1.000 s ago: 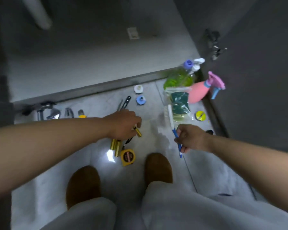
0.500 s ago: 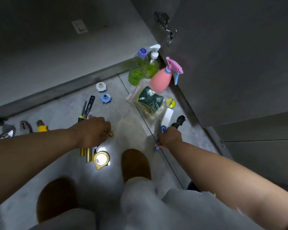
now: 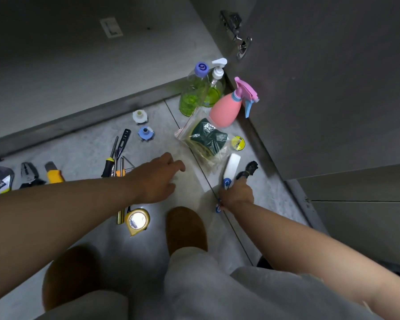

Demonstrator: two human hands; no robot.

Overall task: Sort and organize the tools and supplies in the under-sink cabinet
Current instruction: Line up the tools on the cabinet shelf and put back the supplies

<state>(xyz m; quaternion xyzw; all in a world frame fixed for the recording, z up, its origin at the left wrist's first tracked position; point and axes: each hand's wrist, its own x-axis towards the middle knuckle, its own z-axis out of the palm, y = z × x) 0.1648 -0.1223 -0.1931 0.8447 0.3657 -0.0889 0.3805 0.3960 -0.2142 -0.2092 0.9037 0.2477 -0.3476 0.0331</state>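
While right grip (image 3: 237, 195) curls round blue handle of brush (image 3: 232, 166), white brush head sits on floor (image 3: 90, 146) just beside sponge bag (image 3: 206, 139). Left grip (image 3: 158, 179) loose, fingers spread, holds nothing. Brush looks light, stiff; best held by handle, not bristles.

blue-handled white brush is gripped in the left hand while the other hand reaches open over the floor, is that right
Not quite. The head view shows the blue-handled white brush gripped in the right hand, not the left. It is the left hand that reaches open over the grey tiled floor.
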